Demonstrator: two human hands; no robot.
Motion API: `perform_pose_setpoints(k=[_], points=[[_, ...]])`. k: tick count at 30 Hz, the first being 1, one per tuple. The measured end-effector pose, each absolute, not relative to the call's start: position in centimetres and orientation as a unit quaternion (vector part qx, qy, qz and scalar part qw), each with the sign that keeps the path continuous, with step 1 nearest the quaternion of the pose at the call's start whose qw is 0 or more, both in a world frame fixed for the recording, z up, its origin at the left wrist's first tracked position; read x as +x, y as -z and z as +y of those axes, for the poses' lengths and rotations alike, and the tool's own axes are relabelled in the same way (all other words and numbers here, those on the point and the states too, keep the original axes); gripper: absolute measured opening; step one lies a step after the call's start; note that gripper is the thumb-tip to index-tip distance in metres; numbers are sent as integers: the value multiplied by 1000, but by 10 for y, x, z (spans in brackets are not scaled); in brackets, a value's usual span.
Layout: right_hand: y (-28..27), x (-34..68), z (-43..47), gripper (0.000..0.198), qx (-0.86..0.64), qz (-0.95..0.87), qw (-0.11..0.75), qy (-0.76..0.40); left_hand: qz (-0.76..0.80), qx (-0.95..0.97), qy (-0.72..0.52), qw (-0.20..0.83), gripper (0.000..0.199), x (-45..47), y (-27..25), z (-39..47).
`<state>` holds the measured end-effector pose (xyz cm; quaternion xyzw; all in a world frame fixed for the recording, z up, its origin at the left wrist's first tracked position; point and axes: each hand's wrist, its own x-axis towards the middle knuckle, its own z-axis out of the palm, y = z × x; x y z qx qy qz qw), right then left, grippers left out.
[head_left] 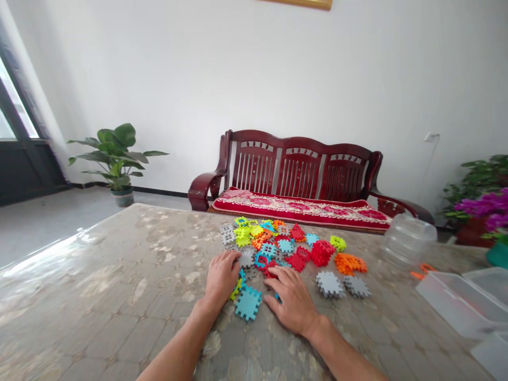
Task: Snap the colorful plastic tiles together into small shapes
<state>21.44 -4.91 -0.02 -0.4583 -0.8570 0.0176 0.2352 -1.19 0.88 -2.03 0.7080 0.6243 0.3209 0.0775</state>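
A heap of notched interlocking plastic tiles lies on the table in front of me. My left hand (pixel 223 276) rests at the left edge of the heap, fingers loosely stretched beside a light grey tile (pixel 246 259). On the other side, my right hand (pixel 292 297) has its thumb and fingers apart, the fingertips touching a red tile (pixel 269 269). Between the hands, nearest to me, lies a flat blue square tile (pixel 248 303). A yellow-green tile (pixel 236 290) shows partly beside my left hand. Another blue piece is mostly hidden under my right hand.
Right of the heap are a red cluster (pixel 323 253), orange tiles (pixel 350 263) and two grey tiles, one light (pixel 330 284) and one darker (pixel 357 286). Clear plastic containers (pixel 460 301) stand at the table's right side. A wooden bench (pixel 299 164) is behind the table.
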Motion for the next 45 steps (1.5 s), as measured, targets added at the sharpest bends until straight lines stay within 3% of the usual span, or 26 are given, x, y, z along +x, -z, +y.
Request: perform_pose_setpoints(k=[3, 9, 13, 18, 30, 35, 45], points=[[3, 217, -46, 11, -469, -839, 277, 7, 598, 729, -323, 77, 30, -9, 17, 4], [8, 221, -39, 21, -470, -813, 340, 53, 469, 802, -335, 155, 32, -2, 7, -6], [12, 220, -37, 21, -497, -798, 335, 65, 452, 778, -389, 197, 36, -2, 9, -6], [16, 216, -35, 25, -518, -800, 296, 61, 559, 668, -459, 172, 34, -7, 15, 4], [15, 214, -39, 23, -465, -832, 302, 24, 677, 670, -271, 140, 31, -5, -20, 35], [12, 212, -40, 22, -457, -835, 304, 30, 683, 691, -206, 117, 41, 15, -26, 47], [10, 211, -39, 20, -466, -831, 304, 25, 692, 683, -197, 127, 45, 26, -26, 72]])
